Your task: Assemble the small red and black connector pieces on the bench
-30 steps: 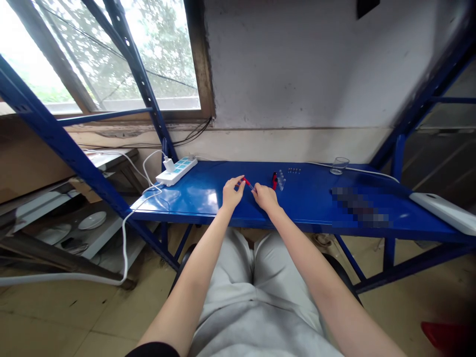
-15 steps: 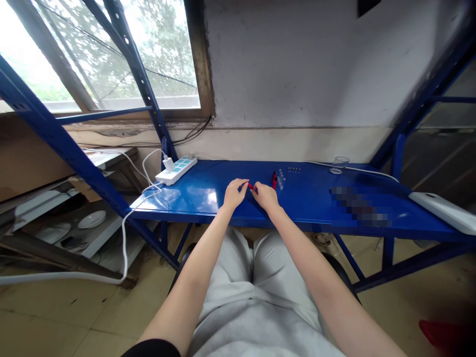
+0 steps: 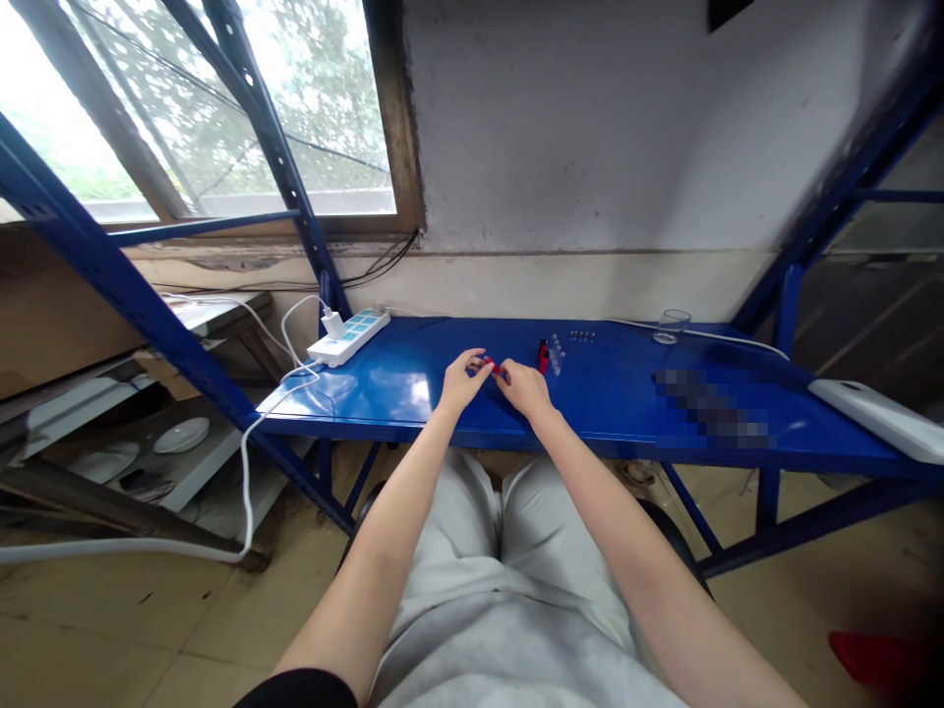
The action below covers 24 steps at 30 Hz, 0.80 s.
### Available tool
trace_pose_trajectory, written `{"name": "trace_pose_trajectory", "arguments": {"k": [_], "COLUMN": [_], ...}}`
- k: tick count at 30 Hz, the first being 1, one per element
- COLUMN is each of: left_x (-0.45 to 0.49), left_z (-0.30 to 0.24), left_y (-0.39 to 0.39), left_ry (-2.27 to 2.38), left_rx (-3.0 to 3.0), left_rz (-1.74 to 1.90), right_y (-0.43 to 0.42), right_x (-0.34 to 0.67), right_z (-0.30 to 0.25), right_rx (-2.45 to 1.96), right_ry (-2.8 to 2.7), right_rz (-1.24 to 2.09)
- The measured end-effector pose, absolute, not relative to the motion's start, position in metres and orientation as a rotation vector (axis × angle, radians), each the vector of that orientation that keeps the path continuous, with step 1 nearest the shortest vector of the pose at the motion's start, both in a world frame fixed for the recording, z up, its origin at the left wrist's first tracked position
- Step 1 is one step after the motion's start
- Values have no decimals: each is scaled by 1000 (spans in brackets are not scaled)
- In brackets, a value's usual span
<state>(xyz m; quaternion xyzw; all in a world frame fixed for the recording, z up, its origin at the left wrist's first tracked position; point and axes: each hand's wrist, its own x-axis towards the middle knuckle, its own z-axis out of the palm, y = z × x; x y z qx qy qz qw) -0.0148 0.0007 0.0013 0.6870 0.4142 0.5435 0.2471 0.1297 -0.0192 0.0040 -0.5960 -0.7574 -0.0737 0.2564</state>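
Observation:
Both my hands meet over the middle of a blue metal shelf. My left hand and my right hand pinch a small red-capped piece between their fingertips; its details are too small to make out. Just right of my right hand stands a small cluster of clear tubes with a red-and-black item. A row of tiny clear pieces lies behind them.
A white and teal power strip with a plugged-in white charger and cable sits at the shelf's left end. A small glass stands at the back right, and a white flat object lies far right. Blue rack posts flank the shelf.
My hands have drawn closer together. The red-capped piece, earlier held with a clear part showing between the hands, is now almost covered by the fingertips.

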Motion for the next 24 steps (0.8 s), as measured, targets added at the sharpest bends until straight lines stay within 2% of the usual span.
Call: {"name": "trace_pose_trajectory", "arguments": {"k": [12,24], "left_x": [-19,-18], "left_z": [-6,-9], "left_y": [10,12], "left_ry": [1164,1205], "left_rx": [1952,1924], "left_rz": [1258,1317], "right_y": [-21,-24], "right_x": [130,128], "right_z": [3,4], "right_rx": [-1465,-1440], "right_ry": [-2021,-2069], "right_rz": [-164,-67]}}
